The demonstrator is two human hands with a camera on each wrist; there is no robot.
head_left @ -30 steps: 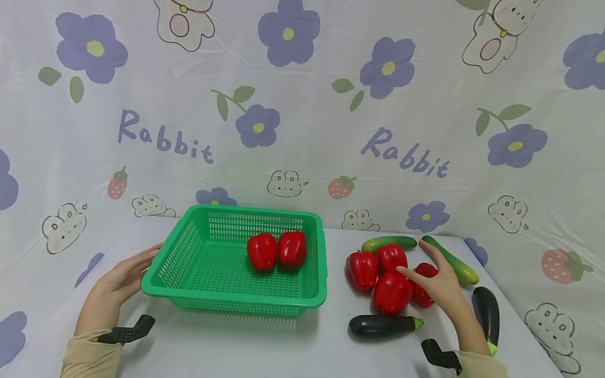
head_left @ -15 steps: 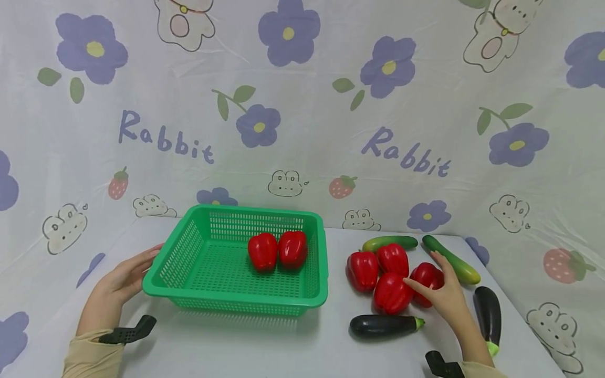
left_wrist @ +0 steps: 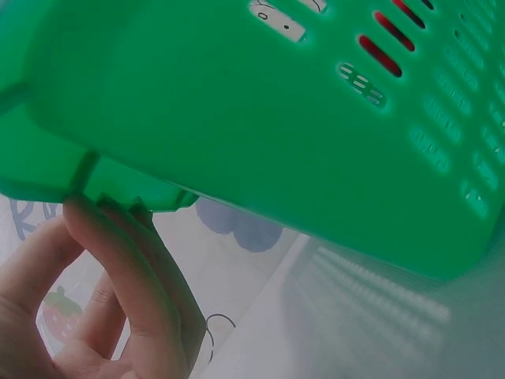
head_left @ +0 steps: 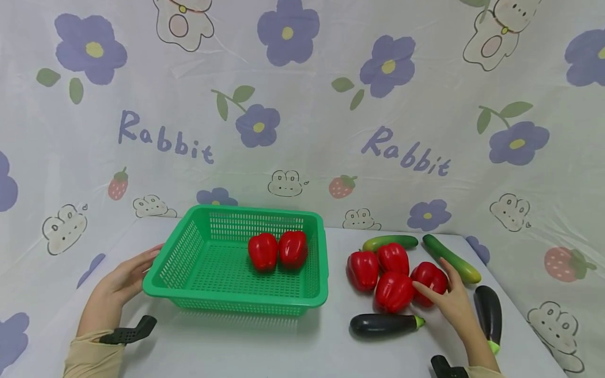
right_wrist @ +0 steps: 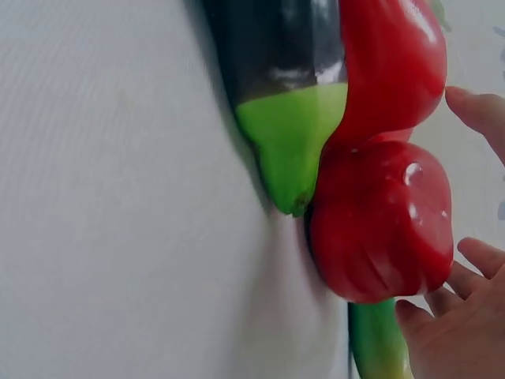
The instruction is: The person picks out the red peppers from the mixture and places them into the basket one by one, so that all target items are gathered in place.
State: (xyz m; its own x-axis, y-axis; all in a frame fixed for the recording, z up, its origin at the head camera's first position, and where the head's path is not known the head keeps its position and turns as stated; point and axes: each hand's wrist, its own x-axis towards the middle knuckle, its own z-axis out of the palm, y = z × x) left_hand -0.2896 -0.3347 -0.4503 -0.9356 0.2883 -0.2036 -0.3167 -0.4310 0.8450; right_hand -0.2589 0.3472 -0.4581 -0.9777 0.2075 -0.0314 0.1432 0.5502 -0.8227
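At the left of the head view, my left hand (head_left: 124, 281) touches the outer left rim of a green plastic basket (head_left: 227, 300) with its fingertips. The left wrist view shows these fingers (left_wrist: 130, 276) bent against the rim's underside. Two red bell peppers lie inside the basket, the nearer-left one (head_left: 262, 252) beside the other (head_left: 293, 250). My right hand (head_left: 456, 302) is spread around the right side of a red bell pepper (head_left: 429, 278) on the table. In the right wrist view its fingertips sit close to that pepper (right_wrist: 387, 225); contact is unclear.
Three more bell peppers (head_left: 363, 271) cluster left of the right hand. One eggplant (head_left: 383, 325) lies in front of them, another (head_left: 488, 312) at the far right. Two cucumbers, one short (head_left: 389, 242) and one long (head_left: 451, 257), lie behind. A patterned cloth (head_left: 302, 131) hangs behind the table.
My right hand has drawn back to the right and slightly toward me, uncovering more of the rightmost pepper. The left hand and basket stay in place.
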